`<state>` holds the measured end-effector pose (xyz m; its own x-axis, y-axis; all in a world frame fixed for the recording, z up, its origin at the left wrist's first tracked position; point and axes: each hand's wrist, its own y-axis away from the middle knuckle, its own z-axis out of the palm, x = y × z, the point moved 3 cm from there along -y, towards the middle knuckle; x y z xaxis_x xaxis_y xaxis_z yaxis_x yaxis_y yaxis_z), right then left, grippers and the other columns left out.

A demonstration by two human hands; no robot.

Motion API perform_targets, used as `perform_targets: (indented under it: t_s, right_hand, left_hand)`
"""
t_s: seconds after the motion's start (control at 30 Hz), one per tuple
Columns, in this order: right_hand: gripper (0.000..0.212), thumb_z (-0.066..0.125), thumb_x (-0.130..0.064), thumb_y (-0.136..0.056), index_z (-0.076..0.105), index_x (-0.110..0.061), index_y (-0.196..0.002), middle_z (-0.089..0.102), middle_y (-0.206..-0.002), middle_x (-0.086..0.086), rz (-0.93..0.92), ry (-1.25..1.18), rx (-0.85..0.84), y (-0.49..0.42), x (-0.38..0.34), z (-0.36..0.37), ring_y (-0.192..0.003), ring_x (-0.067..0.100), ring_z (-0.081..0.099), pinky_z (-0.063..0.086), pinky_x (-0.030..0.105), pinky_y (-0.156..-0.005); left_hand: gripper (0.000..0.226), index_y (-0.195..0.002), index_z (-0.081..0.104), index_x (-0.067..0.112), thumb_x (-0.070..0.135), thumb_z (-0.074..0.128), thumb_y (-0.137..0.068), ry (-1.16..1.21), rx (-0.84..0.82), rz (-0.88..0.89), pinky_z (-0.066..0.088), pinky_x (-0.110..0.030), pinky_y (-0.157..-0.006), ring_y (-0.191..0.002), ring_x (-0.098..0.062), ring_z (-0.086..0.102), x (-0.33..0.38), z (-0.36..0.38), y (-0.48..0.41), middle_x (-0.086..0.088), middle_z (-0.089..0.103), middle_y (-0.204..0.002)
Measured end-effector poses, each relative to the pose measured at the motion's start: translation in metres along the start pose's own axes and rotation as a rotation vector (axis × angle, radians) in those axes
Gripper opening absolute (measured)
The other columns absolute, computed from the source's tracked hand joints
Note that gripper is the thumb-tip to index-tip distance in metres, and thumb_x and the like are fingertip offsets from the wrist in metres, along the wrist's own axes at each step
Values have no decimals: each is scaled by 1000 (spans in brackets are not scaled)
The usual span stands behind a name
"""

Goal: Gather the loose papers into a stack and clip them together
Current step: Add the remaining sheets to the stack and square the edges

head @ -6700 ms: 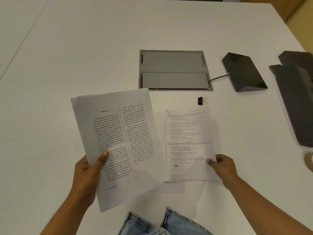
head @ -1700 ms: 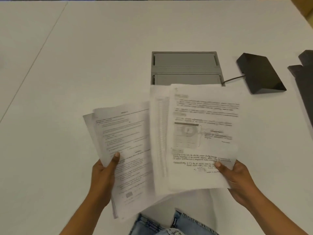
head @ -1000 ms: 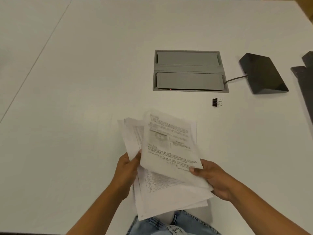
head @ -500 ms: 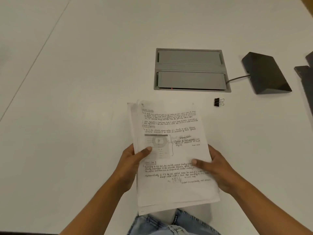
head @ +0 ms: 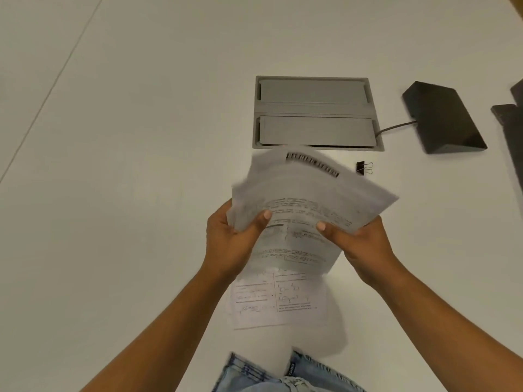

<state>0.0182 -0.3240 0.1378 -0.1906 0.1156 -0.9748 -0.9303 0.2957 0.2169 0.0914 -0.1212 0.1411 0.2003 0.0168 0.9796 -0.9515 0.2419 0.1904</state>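
Note:
A bundle of printed papers [head: 302, 199] is held above the white table [head: 127, 137], bent over and blurred, its far part folded toward me. My left hand [head: 230, 240] grips its left edge with the thumb on top. My right hand [head: 359, 240] grips its right edge the same way. One printed sheet [head: 276, 301] shows below the bundle between my wrists; whether it lies on the table or hangs from the bundle I cannot tell. A small black binder clip [head: 364, 167] lies on the table just beyond the bundle's right corner, touched by neither hand.
A grey recessed cable box [head: 317, 111] sits in the table behind the papers. A black wedge-shaped device [head: 444, 117] with a cable stands to its right. A dark object [head: 512, 137] lies at the right edge. My jeans [head: 283, 374] show at the table's near edge.
The flat stack held half a second ago has been lifted and bent over, its far part now curled toward me. Both hands have slid up along its sides.

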Motion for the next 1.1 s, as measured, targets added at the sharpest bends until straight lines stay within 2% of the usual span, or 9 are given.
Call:
perform_targets:
  t_s: [0.13, 0.27, 0.47, 0.6, 0.67, 0.8, 0.9, 1.0, 1.1]
  right_hand:
    - [34, 79, -21, -71, 73, -36, -101, 76, -107, 0, -12, 41, -4, -1, 3, -3, -100, 20, 72, 59, 35, -76]
    - [38, 79, -23, -71, 71, -50, -97, 76, -106, -7, -32, 102, -21, -3, 8, -1, -100, 15, 71, 60, 34, -76]
    - [40, 77, -19, -71, 71, -51, -95, 76, -100, -14, -129, 107, 34, -4, 6, -5, -97, 10, 71, 59, 26, -73]
    - [44, 78, -19, -72, 69, -51, -101, 74, -110, -11, -73, 147, -16, -7, 21, -3, -103, 13, 70, 60, 41, -81]
    - [43, 78, -19, -73, 68, -49, -103, 73, -111, -13, -76, 174, -6, -4, 25, 0, -104, 11, 69, 60, 43, -83]
    - [36, 73, -16, -74, 70, -43, -98, 74, -96, -25, -202, 107, 110, 4, 11, 1, -95, 0, 70, 58, 19, -75]
    - [34, 75, -19, -74, 66, -40, -98, 72, -92, -32, -149, 172, 89, 2, 27, 2, -91, -9, 67, 52, 11, -74]
    - [45, 76, -9, -80, 60, -36, -111, 71, -101, -21, -48, 287, -15, 1, 52, 4, -96, -12, 64, 52, 10, -74]
    - [41, 73, -11, -83, 60, -34, -114, 68, -111, -14, -32, 286, -45, -1, 57, -2, -101, -6, 65, 55, 15, -77]
  left_hand:
    - [27, -99, 69, 33, 15, 76, -80, -43, 5, 19, 62, -29, -67, -88, -14, 75, -3, -1, -2, 12, 78, -93]
    - [30, -89, 75, 46, 17, 77, -81, -66, 5, -20, 63, -35, -73, -89, -14, 75, -10, -3, -6, 13, 78, -93]
    - [23, -90, 71, 27, 11, 80, -76, -104, -1, 93, 60, -22, -64, -82, -9, 73, -8, -6, -7, 13, 75, -81]
    - [26, -98, 69, 32, 13, 76, -82, -112, -15, 44, 60, -24, -67, -89, -11, 73, -21, -6, -10, 10, 76, -90]
    - [28, -99, 69, 37, 12, 71, -86, -115, -28, 38, 61, -23, -69, -92, -9, 73, -25, -6, -9, 19, 77, -91]
    - [39, -96, 65, 42, 5, 69, -87, -133, -2, 124, 57, -15, -69, -87, 6, 70, -20, -10, -4, 33, 73, -85]
    - [41, -103, 63, 44, 8, 73, -85, -196, -3, 105, 61, -22, -73, -91, 2, 70, -33, -13, -3, 29, 73, -91]
    - [33, -112, 63, 37, 14, 70, -90, -259, -8, 20, 63, -41, -78, -93, -5, 70, -52, -15, -3, 18, 72, -101]
    - [28, -114, 67, 31, 16, 69, -90, -234, -3, -18, 62, -41, -81, -96, -9, 70, -52, -21, 0, 14, 74, -104]
